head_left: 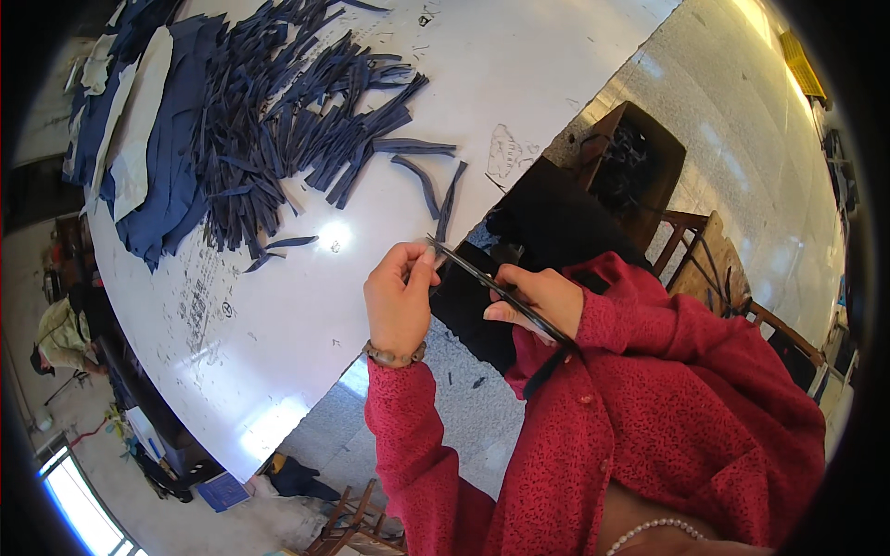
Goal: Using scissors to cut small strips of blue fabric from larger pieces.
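Note:
My left hand (399, 298), with a bracelet at its wrist, is raised over the table edge. Its thumb and index finger pinch together; whatever lies between them is too small to name. Closed around a long, thin, dark pointed tool (473, 269) is my right hand (538, 298). The tool's tip touches or nearly touches the left fingertips; its exact kind is unclear. Just beyond the tip lies a narrow navy fabric strip (451, 199), and a second, curved strip (417, 183) is beside it. Farther left spreads a large heap of similar strips (278, 130).
Stacked navy cloth pieces (181, 139) with pale pattern sheets (144, 130) lie at the white table's (306, 306) far left. Black cloth (556, 208) hangs by its right edge, before an open box (663, 148). Another person (63, 338) bends at far left. A wooden chair (357, 524) stands below.

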`<state>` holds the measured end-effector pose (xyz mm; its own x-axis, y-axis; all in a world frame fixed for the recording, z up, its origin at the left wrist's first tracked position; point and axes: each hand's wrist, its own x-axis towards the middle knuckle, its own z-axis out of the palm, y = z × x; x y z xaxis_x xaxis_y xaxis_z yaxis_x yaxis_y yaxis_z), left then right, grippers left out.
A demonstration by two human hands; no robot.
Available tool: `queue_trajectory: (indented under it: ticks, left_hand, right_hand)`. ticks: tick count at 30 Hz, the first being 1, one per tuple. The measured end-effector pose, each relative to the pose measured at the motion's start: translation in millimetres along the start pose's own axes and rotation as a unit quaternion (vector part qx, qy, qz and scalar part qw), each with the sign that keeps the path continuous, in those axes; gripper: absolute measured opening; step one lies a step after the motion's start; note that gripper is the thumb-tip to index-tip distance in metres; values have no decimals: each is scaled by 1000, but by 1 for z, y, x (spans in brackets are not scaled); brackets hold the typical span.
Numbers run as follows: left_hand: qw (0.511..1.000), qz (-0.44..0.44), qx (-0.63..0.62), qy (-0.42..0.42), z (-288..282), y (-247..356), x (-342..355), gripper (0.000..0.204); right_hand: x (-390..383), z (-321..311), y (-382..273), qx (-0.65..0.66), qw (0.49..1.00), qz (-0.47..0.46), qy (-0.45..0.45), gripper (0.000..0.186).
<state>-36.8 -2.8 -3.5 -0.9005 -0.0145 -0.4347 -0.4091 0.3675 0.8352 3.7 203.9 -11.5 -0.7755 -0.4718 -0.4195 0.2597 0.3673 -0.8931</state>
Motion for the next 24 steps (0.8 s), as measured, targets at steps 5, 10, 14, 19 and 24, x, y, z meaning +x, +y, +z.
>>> queue_trajectory:
  ticks: [5, 10, 14, 19, 24]
  left_hand:
    - [998, -15, -45, 42, -8, -1, -7, 14]
    - [985, -36, -158, -51, 15, 30, -8, 14]
    - [989, 18, -121, -78, 38, 44, 39, 14]
    - [987, 112, -112, 33, -2, 41, 141, 16]
    - [969, 141, -154, 131, -48, 51, 216, 14]
  right_hand:
    - [-7, -16, 11, -5, 997, -74, -33, 53]
    - [-23, -50, 14, 140, 989, -50, -15, 64]
    - [-21, -75, 13, 226, 970, -80, 31, 53]
    - [-21, -93, 0, 240, 964, -90, 74, 37]
    - [-21, -96, 5, 256, 960, -75, 85, 32]
